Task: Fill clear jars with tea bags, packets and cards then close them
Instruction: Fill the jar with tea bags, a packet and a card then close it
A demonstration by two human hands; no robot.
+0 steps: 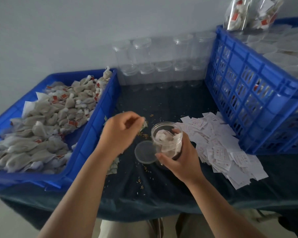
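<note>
Right hand (179, 160) is wrapped round the open jar (167, 141), thumb on the near side, fingers (176, 132) hooked at the far rim: a firm hold, low over the dark-clothed table (162, 189), though the palm hides whether the base rests on it. Several tea bags (163, 136) sit inside and fill a good part of it; I can't make out a card or a packet among them. The left hand (122, 133) hovers just left of the jar mouth, blurred, its fingers curled in, and I cannot tell if they pinch anything. The lid (144, 152) lies flat on the table just beside the jar, so closing is not yet done. Supplies all round: the blue tray (93, 134) on the left is heaped with more tea bags, and the white cards (218, 145) spread in a loose pile just right of the jar. A few small greenish packets (114, 166) peek out beneath the left forearm. At the back, empty jars (162, 69) wait with caps on, and the blue crate (247, 93) on the right seems to hold finished ones. My read: this jar is partway, with tea bags in, card and packet probably to come and the lid last, and plenty of jars are left to fill.
</note>
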